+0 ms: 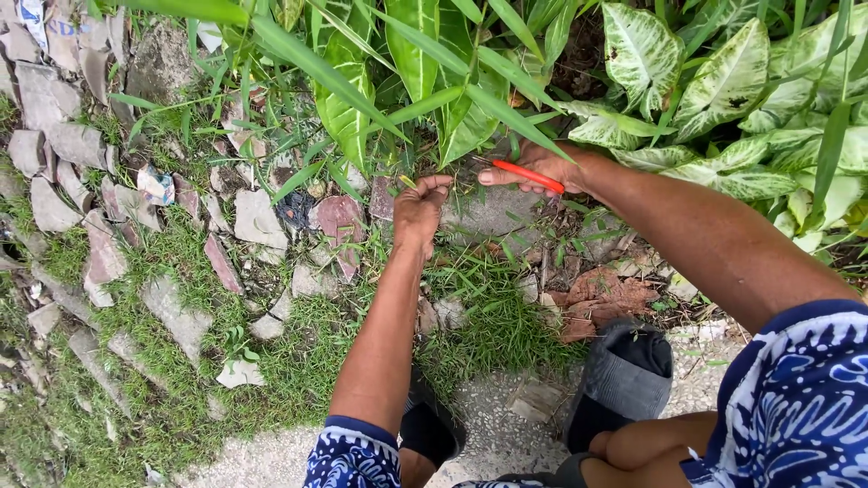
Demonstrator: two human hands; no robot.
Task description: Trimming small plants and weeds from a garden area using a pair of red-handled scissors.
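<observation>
Two hands work at the plants (425, 63): your left hand (420, 210) pinches a grass stem (409, 182) near the ground, fingers closed narrow on it; your right hand (542, 167) grips red-handled shears (529, 176), lying roughly level, handle pointing right. That stem looks thin, soft and light; hold it low, near the root.

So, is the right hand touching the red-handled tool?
Touching. The head view shows the right hand closed around the red-handled tool, fingers wrapped over its handle.
</observation>
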